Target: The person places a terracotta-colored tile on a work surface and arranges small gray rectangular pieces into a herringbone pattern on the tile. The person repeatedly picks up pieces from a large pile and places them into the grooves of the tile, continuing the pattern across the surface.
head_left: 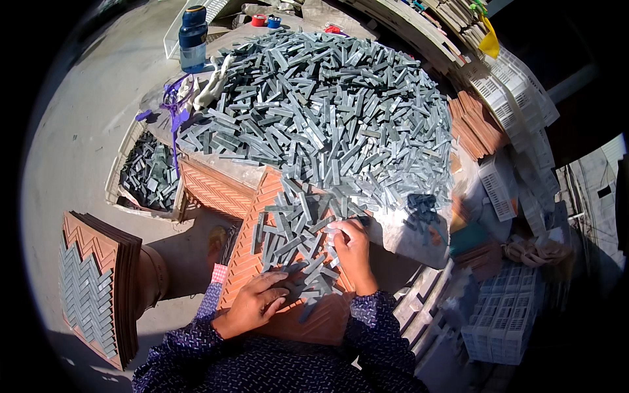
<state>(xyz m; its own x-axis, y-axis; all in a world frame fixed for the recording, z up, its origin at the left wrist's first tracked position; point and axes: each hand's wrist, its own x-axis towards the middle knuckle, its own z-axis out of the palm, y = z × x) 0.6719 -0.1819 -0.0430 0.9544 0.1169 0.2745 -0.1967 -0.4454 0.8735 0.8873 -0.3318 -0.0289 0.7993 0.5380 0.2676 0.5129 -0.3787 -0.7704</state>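
Note:
A terracotta-coloured tray [239, 278] with slanted herringbone grooves lies across my lap, its far end against the worktable. Loose grey stone strips [285, 226] are heaped over its middle. My left hand [254, 305] rests low over the tray, palm down, with fingers apart and fingertips touching strips. Farther right, my right hand [354, 254] is closed, thumb and forefinger pinching a grey stone strip [331, 237] above the heap. Its other fingers curl under and are partly hidden.
A large pile of grey strips [327, 105] covers the table. At left stand a crate of dark pieces [149, 173] and a tray stack [88, 295] whose top is partly filled in herringbone. A blue bottle [193, 40] stands at the back; white plastic crates [501, 314] sit right.

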